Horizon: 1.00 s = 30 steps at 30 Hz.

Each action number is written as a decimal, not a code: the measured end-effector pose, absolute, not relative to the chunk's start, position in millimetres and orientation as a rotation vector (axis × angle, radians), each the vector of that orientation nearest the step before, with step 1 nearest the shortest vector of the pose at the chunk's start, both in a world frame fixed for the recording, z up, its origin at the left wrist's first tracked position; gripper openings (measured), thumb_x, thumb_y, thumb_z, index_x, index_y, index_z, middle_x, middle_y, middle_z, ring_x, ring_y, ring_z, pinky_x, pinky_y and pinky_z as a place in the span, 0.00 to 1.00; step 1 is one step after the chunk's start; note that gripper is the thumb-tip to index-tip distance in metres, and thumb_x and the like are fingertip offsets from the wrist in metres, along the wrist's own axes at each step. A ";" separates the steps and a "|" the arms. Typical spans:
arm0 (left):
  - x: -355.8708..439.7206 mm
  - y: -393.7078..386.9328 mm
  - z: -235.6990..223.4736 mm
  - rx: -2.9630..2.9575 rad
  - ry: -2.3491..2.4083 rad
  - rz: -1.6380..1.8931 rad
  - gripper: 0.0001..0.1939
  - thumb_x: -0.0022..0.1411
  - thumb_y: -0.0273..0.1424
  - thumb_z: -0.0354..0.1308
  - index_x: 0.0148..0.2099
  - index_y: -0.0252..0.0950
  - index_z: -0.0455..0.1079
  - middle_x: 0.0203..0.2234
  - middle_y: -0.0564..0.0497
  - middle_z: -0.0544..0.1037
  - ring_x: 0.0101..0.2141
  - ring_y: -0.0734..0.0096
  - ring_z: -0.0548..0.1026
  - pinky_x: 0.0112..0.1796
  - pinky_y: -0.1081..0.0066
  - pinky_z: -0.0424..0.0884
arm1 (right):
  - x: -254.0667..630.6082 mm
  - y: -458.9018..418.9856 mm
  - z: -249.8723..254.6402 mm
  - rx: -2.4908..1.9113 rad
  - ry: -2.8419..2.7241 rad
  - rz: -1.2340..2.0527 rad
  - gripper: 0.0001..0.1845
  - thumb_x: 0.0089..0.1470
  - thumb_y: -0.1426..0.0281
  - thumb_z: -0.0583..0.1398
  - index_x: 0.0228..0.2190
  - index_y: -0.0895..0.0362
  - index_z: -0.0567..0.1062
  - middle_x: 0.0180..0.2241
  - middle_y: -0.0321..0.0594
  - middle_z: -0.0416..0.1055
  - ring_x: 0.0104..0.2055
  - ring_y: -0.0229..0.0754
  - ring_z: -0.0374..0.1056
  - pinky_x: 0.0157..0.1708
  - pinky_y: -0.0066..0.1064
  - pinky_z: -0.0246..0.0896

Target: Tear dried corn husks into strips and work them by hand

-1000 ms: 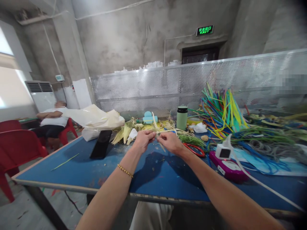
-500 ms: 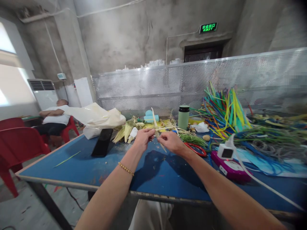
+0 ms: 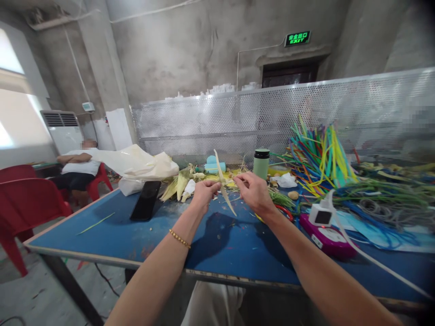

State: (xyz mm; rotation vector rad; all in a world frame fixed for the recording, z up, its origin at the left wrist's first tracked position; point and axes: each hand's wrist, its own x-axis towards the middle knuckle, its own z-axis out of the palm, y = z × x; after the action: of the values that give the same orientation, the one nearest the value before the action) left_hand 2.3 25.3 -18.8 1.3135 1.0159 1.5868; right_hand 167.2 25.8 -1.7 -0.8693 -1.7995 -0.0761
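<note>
A grey wall (image 3: 170, 54) rises behind a perforated metal screen (image 3: 190, 127); in front stretches a blue tabletop (image 3: 115, 237), with a person in a white shirt (image 3: 79, 166) seated beyond it, arms folded; a bundle of coloured strips (image 3: 322, 158) fans out near the screen, across from a crumpled white bag (image 3: 139, 165); a purple box (image 3: 328, 237) with a white plug on top lies near the right forearm, and a black phone (image 3: 146, 201) lies beside the bag; the left hand (image 3: 203, 195) pinches a pale strip (image 3: 225, 195), which slants upright between the two hands above the tabletop; the right hand (image 3: 254, 191), fingers curled and thumb drawn in, is just beside the strip, though whether it grips anything cannot be told; a green bottle (image 3: 261, 165) stands behind it; a beaded bracelet (image 3: 179, 238) circles the left wrist.
</note>
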 end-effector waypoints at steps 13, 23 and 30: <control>7.3 22.5 -19.3 1.452 1.032 1.471 0.10 0.45 0.34 0.64 0.23 0.31 0.71 0.13 0.54 0.67 0.17 0.79 0.61 0.21 0.73 0.54 | 165.0 26.5 -3.8 -1.004 -2.042 -0.059 0.09 0.52 0.72 0.57 0.25 0.58 0.76 0.25 0.39 0.73 0.27 0.38 0.65 0.29 0.28 0.54; 8.4 21.0 -21.1 1.466 0.887 1.409 0.14 0.42 0.34 0.66 0.19 0.32 0.65 0.14 0.56 0.63 0.18 0.80 0.60 0.23 0.72 0.53 | 165.8 23.0 0.1 -1.026 -1.987 0.095 0.07 0.49 0.70 0.58 0.25 0.58 0.75 0.22 0.38 0.73 0.25 0.37 0.64 0.27 0.27 0.54; 9.9 19.1 -18.1 1.364 0.823 1.386 0.16 0.39 0.35 0.69 0.19 0.32 0.66 0.14 0.55 0.64 0.18 0.80 0.59 0.23 0.72 0.52 | 167.6 24.2 1.3 -1.030 -1.989 0.094 0.08 0.48 0.69 0.58 0.22 0.58 0.74 0.21 0.36 0.71 0.23 0.36 0.61 0.26 0.27 0.53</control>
State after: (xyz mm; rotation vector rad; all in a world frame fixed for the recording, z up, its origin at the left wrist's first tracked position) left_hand 9.9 19.1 -18.1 1.3644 0.8235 1.3863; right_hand 167.6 24.2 1.3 -1.0298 -1.9887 0.0942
